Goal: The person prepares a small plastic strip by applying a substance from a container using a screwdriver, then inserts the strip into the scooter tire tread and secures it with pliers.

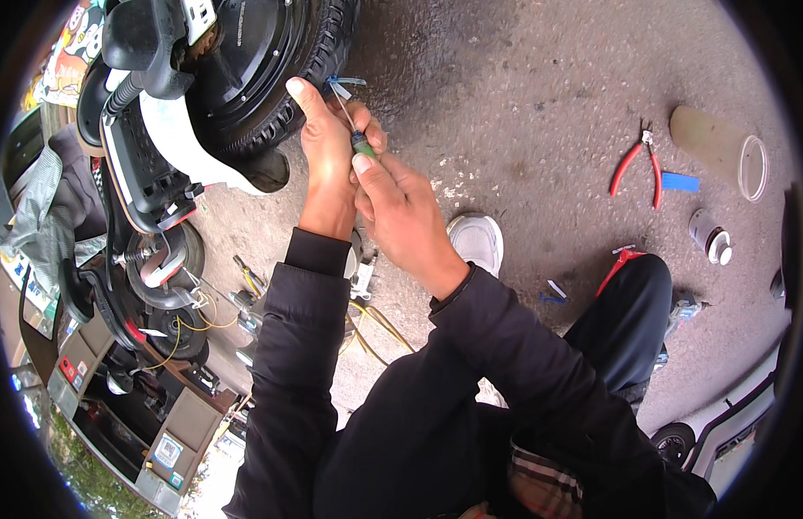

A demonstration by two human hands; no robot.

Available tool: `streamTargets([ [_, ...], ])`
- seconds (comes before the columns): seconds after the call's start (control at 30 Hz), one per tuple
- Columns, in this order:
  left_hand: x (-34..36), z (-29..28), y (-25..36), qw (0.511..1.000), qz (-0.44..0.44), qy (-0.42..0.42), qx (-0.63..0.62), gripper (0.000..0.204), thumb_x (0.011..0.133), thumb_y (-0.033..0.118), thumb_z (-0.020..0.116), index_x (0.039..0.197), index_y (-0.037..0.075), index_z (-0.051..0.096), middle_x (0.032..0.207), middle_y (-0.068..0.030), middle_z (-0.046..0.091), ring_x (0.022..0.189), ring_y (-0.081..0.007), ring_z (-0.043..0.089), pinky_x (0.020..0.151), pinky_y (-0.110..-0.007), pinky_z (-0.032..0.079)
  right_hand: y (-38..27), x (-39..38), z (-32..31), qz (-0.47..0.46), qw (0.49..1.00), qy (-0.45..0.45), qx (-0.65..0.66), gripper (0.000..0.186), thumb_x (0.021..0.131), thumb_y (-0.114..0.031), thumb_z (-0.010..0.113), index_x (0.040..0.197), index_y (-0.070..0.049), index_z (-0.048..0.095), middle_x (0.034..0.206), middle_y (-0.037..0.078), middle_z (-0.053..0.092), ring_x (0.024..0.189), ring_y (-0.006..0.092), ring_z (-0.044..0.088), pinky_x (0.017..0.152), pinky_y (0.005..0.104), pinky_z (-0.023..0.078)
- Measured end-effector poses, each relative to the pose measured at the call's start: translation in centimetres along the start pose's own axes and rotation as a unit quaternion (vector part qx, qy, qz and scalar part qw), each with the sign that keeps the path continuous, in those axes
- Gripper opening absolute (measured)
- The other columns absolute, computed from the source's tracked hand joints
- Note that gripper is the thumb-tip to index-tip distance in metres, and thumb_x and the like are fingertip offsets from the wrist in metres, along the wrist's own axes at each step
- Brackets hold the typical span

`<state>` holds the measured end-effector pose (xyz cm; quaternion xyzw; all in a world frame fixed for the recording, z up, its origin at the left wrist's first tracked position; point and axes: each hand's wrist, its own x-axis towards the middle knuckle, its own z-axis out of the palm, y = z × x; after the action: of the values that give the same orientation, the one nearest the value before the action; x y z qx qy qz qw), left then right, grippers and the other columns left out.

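My right hand (pixel 407 214) is closed round the green handle of a thin-shafted hand tool (pixel 363 147), its thumb pressed along the handle. A blue and whitish strip (pixel 342 86) sits at the tool's tip, close to the knobby black tire (pixel 328 52) of a wheel. My left hand (pixel 326 143) is beside the tool, thumb raised, its other fingers curled about the thin shaft. What those fingers press on is partly hidden. The wheel has a black hub and belongs to a scooter-like vehicle with a white fender (pixel 181 134).
Red-handled pliers (pixel 632 164), a blue strip (pixel 681 182), a translucent cylindrical container (pixel 717 143) and a small bottle (pixel 708 235) lie at the right. Yellow-handled pliers (pixel 250 275) and a yellow hose (pixel 380 324) are at the left. A small wheel (pixel 181 264) is farther left.
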<state>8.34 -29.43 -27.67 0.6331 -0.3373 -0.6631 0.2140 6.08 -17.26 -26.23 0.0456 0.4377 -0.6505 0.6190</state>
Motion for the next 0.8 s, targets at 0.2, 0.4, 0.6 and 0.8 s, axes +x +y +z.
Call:
streamTargets([
  [0.2,-0.6,0.2,0.0,1.000,-0.001,0.005,0.001,0.077,0.091,0.088,0.037,0.090,0.012,0.036,0.066,-0.0027,0.037,0.054,-0.0165,0.038,0.049,-0.030,0.034,0.2,-0.1,0.1,0.003,1.000,-0.008,0.023,0.034,0.110,-0.033,0.053,0.096,-0.003,0.058,0.067,-0.005,0.045,0.056,0.0054,0.038,0.051,0.0253,0.031],
  [0.4,-0.6,0.2,0.1,1.000,-0.005,0.008,0.003,0.077,0.091,0.089,0.036,0.087,0.012,0.035,0.063,-0.0023,0.036,0.053,-0.0164,0.038,0.049,-0.030,0.033,0.1,-0.1,0.1,0.008,0.999,-0.017,0.034,0.034,0.110,-0.033,0.052,0.097,-0.003,0.058,0.067,-0.004,0.045,0.055,0.0054,0.038,0.051,0.0255,0.031],
  [0.6,0.1,-0.3,0.0,1.000,-0.004,-0.001,0.006,0.079,0.091,0.089,0.032,0.083,0.011,0.037,0.060,-0.0038,0.038,0.048,-0.0190,0.044,0.043,-0.032,0.036,0.2,-0.2,0.3,0.007,1.000,-0.015,0.027,0.035,0.110,-0.035,0.053,0.097,-0.003,0.058,0.067,-0.004,0.045,0.054,0.0055,0.039,0.050,0.0253,0.031],
  [0.8,0.6,-1.0,0.0,0.999,-0.037,-0.035,0.013,0.085,0.089,0.093,0.024,0.067,0.011,0.034,0.055,-0.0044,0.036,0.044,-0.0202,0.046,0.037,-0.031,0.034,0.2,-0.3,0.3,0.017,0.998,-0.025,0.047,0.035,0.110,-0.035,0.052,0.098,-0.003,0.058,0.067,-0.004,0.045,0.053,0.0060,0.039,0.049,0.0254,0.032],
])
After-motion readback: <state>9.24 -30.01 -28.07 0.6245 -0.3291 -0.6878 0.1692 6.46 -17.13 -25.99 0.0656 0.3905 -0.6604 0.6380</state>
